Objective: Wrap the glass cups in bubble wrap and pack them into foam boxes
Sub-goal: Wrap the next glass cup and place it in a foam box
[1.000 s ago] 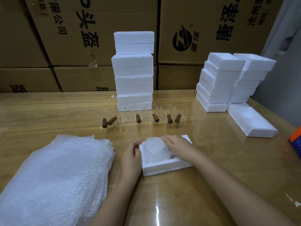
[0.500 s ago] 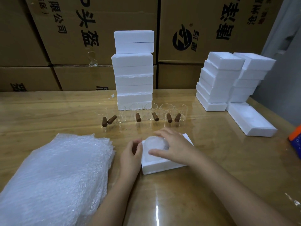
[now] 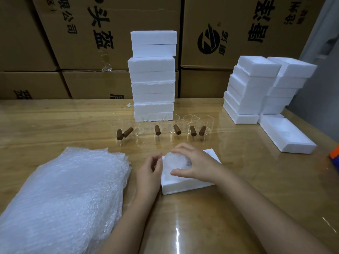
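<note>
We look down at a wooden table [image 3: 247,189] where an open foam box [image 3: 183,186] lies near us, a little right of the middle. In its hollow sits the wrapped cup [image 3: 176,160], a pale round bundle of bubble wrap that rises above the box's rim. Our right hand [image 3: 196,162] arches over the bundle: the fingers [image 3: 180,146] curve round its far side and the thumb [image 3: 180,173] lies along its near side, so that the hand clasps it from above. Our left hand [image 3: 149,171] lies at the box's left edge with its fingers loosely curled; the thumb is against the foam, but we cannot tell whether it pinches the rim or only leans on it. Left of the hands lies a thick stack of bubble wrap [image 3: 64,195], which spreads to the lower left corner. Beyond the box six bare cups [image 3: 172,123] of clear glass stand in a row, each with a brown handle [image 3: 157,130] pointing towards us. Behind them, at the middle, rises a tower of foam boxes [image 3: 153,76]. At the far right stand two lower foam stacks [image 3: 255,88] side by side, and just in front of them a single foam half [image 3: 286,134] lies flat on the table. Printed cartons [image 3: 82,33] fill the wall behind. An orange and blue thing [image 3: 334,157] shows at the right edge, too cut off to name.
</note>
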`<state>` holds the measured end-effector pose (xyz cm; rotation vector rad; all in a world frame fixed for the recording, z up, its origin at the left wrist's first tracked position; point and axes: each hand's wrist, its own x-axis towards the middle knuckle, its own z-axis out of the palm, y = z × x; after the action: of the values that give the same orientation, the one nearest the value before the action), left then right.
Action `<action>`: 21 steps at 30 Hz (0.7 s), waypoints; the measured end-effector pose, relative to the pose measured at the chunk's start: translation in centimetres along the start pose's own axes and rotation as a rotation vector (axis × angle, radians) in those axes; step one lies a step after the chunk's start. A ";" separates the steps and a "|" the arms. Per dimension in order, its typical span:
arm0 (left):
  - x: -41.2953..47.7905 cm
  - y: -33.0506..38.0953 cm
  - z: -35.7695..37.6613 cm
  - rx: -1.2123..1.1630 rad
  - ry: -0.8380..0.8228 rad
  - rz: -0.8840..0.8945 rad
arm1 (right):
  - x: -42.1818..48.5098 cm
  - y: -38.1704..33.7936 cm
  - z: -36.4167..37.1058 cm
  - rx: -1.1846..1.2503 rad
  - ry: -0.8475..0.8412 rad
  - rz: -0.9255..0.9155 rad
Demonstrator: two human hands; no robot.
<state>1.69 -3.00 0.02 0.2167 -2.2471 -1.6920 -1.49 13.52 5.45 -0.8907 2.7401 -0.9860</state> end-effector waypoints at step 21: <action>0.2 -0.5 0.1 -0.007 -0.006 -0.020 | -0.1 -0.2 0.4 -0.490 -0.062 -0.026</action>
<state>1.45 -3.08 -0.44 0.2341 -2.2503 -1.7122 -1.19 13.23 5.31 -0.9950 2.9691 -0.2742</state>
